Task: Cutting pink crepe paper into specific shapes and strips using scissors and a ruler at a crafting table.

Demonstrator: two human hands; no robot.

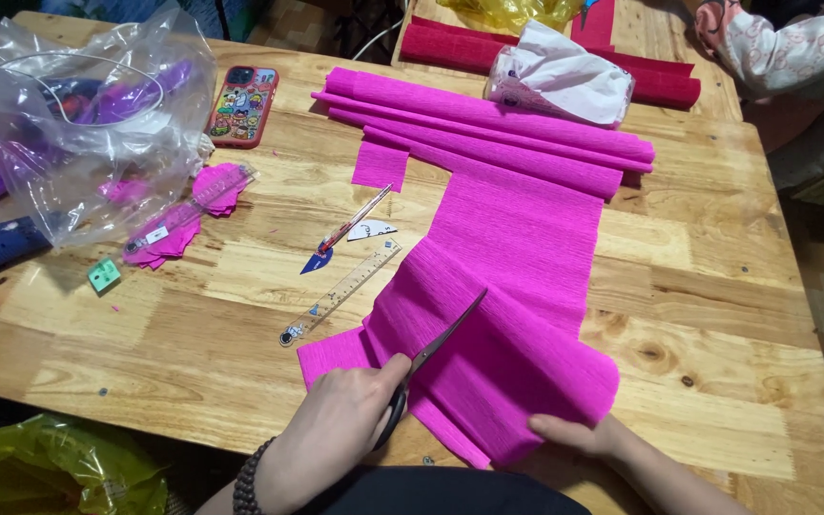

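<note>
from my seat, far left on the desk (pixel 193 324) sits a clear plastic bag (pixel 78 114) with purple bits inside, a phone (pixel 241 92) in a bright case beside it, and pink paper petals (pixel 188 215) under a ruler. nearer the middle lie a pen (pixel 350 224) and a second clear ruler (pixel 340 293), both just left of the pink crepe paper (pixel 517 257), which runs from a rolled end at the back down to the near edge.

my left hand (pixel 340 420) has its grip closed through the handles of the scissors (pixel 431 358), blades parted over the folded sheet and pointing up and to the right. my right hand (pixel 579 437) has its grip pinching the folded near corner of the paper, thumb on top.

to cut well, i judge the fold wants holding taut and flat near the blades, cutting with the deep part of the blades in long strokes, since crepe stretches and snags. a tissue pack (pixel 560 76) and red paper rolls (pixel 545 57) lie at the back.
</note>
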